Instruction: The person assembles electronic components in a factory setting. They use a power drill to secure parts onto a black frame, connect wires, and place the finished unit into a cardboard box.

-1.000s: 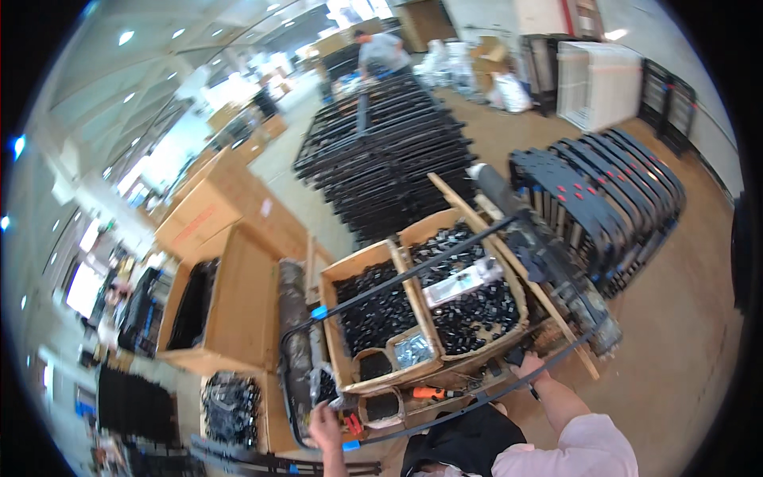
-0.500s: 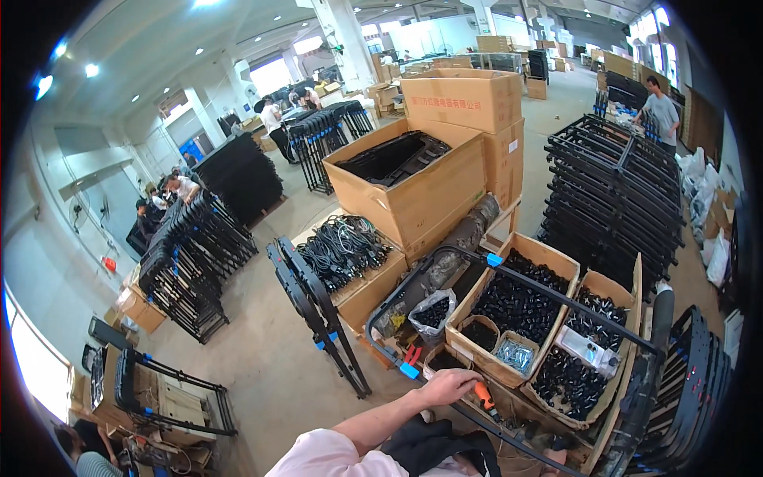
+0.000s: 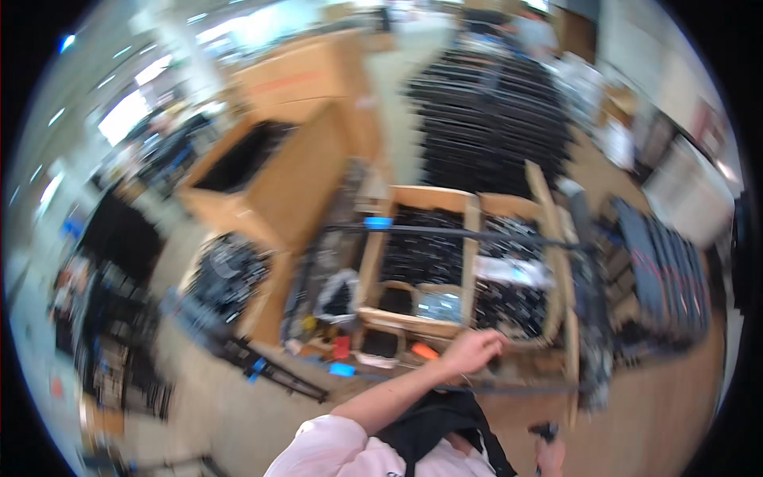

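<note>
**Tubular Frame on Parts Bench: Hand Positions and State of Work**

1. Workpiece location. The dark tubular frame (image 3: 429,231) lies across the bench. Its far bar passes over the left parts box (image 3: 429,192) and the right parts box (image 3: 509,203); its near bar runs along the front edge, on the wearer's side.

2. Hands. The left hand (image 3: 473,352) is between the right parts box and the near bar, fingers partly curled; whether they hold anything cannot be determined. The right hand (image 3: 550,455) is lower, apart from the frame, and appears to grip a black object (image 3: 544,431) — blur hides its exact kind. An orange tool (image 3: 425,350) lies just beside the left forearm.

3. State of work. In place: one blue piece (image 3: 378,222) on the far bar and another blue piece (image 3: 342,370) on the near bar, both toward the left end. Not confirmed: any matching piece or fixing at the right end. The frame is judged to be partway through handling; the exact remainder cannot be established. Both boxes hold plenty of loose black parts.

4. Markings. The tall carton (image 3: 286,79) carries a line of red lettering, too smeared to read. The white packet (image 3: 513,272) in the right parts box shows no legible print — no brand is discernible.
</note>
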The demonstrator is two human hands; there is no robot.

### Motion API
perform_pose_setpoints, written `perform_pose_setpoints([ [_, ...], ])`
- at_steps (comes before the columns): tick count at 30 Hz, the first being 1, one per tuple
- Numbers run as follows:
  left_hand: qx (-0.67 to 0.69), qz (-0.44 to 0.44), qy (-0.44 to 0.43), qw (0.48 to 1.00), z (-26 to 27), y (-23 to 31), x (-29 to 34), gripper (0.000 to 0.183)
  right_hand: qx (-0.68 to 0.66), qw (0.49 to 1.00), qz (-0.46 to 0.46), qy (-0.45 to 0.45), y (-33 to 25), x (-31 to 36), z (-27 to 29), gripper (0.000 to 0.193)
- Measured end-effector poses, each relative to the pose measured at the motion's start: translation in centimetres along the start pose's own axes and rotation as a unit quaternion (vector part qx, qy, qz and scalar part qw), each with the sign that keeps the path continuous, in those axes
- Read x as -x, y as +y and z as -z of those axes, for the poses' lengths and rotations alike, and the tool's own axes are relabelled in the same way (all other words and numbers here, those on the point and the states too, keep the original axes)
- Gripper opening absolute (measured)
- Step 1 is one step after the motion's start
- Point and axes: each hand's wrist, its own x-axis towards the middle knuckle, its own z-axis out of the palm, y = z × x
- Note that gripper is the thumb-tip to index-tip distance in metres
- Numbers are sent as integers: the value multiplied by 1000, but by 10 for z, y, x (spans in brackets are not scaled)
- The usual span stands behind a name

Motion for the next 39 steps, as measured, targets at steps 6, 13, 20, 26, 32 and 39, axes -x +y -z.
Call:
perform_pose_setpoints([
  [6,87,-21,-167,982,-102,48,-93,29,-113,992,-49,36,-46,39,110,41],
  [13,168,-76,-298,937,-253,150,-162,46,-26,994,-4,107,-102,26,214,45],
  [20,298,62,-394,868,-327,156,-174,44,33,996,-23,73,-111,-25,237,45],
  [26,251,20,-370,894,-343,144,-181,39,32,999,-2,40,-101,-36,249,43],
  [32,246,20,-353,902,-344,140,-180,39,61,998,2,24,-108,-37,254,45],
  [39,266,-4,-350,898,-341,139,-175,36,114,993,21,18,-97,-47,251,51],
])
